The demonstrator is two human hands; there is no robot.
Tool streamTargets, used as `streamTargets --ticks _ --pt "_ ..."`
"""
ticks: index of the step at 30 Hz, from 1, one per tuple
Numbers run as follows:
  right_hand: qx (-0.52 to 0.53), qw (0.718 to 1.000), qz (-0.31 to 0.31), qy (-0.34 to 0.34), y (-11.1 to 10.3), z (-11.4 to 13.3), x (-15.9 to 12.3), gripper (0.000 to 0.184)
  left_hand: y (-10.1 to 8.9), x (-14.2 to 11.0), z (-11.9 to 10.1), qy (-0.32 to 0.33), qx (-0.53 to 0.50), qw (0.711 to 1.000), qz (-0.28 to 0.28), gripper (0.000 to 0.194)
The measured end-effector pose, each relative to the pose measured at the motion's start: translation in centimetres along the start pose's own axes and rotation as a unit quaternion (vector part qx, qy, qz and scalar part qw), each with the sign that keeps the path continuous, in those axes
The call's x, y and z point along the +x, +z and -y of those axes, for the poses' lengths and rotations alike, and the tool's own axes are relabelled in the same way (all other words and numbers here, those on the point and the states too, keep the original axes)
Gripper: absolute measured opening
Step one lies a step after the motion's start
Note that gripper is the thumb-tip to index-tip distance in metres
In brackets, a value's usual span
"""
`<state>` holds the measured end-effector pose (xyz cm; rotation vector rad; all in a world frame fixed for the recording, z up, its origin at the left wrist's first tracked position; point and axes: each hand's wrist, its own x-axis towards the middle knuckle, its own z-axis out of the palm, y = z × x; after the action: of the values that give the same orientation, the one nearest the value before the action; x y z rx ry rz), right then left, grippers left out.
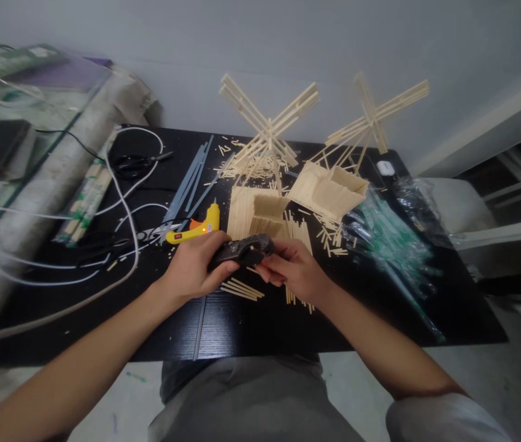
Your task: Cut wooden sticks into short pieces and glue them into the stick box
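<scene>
My left hand point(191, 264) is wrapped round a black, curved handheld object point(240, 248), whose kind I cannot make out. At its right end, the fingers of my right hand point(301, 270) are pinched together; what lies between them is hidden. Close beyond my left hand rests a yellow hot glue gun point(199, 226) with a small lit lamp. Just behind both hands stands a windmill-like model of thin wooden sticks point(242, 205), with crossed blades and an open box part. Several loose wooden sticks point(242, 288) lie on the table below the hands.
A second stick model point(322, 184) stands at the right, beside clear plastic bags point(386, 245). Blue-grey glue sticks point(191, 175), black-handled scissors point(134, 164) and a looping white cable point(137, 236) lie to the left on the black table point(159, 328). Stick offcuts point(255, 166) are heaped behind.
</scene>
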<state>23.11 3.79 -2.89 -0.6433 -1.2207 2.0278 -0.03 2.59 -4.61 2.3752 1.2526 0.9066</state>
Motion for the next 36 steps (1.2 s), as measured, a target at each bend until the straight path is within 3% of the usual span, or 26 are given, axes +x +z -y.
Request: streamTargets --ticks 15,24,36 --pt "0.039 0.999 -0.016 0.025 -0.29 -0.88 0.28 0.029 -0.26 0.08 0.09 -0.032 0.029 0.999 0.029 0.053" --pt "0.171 0.973 0.085 0.129 -0.74 -0.91 0.06 0.031 -0.35 0.22 -0.02 0.002 -0.05 0.998 0.038 0.051" --pt "0.216 0.964 0.05 0.145 -0.68 -0.96 0.39 0.03 -0.34 0.13 0.13 -0.031 -0.053 0.997 0.055 0.044"
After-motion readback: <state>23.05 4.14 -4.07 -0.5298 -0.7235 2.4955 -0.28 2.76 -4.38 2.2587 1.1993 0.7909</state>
